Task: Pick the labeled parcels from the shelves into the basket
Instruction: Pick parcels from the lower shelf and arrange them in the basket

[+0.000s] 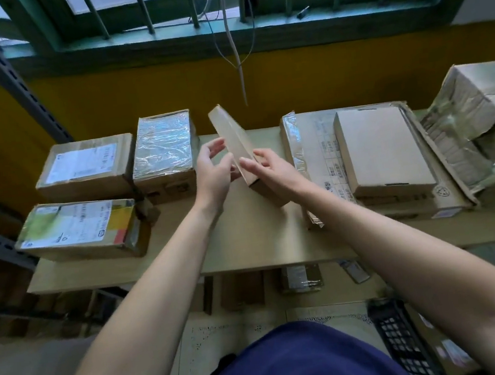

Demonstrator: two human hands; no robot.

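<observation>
A flat plain cardboard parcel (230, 136) is tilted up on its edge at the middle of the top shelf (247, 243). My right hand (272, 171) grips its near end from the right. My left hand (214, 169) is on its left side with fingers spread, touching or almost touching the face. No label shows on the side I see. Two labeled parcels lie at the left: one at the back (84, 166) and one in front (80, 229). A black basket (399, 343) sits on the floor at the lower right, partly hidden by my right arm.
A tape-wrapped parcel (163, 151) stands just left of my hands. At the right lies a large flat box (323, 153) with a smaller plain box (381, 149) on it, then a torn open box (481, 124). Lower shelves hold more parcels. A cable (240, 73) hangs from the window.
</observation>
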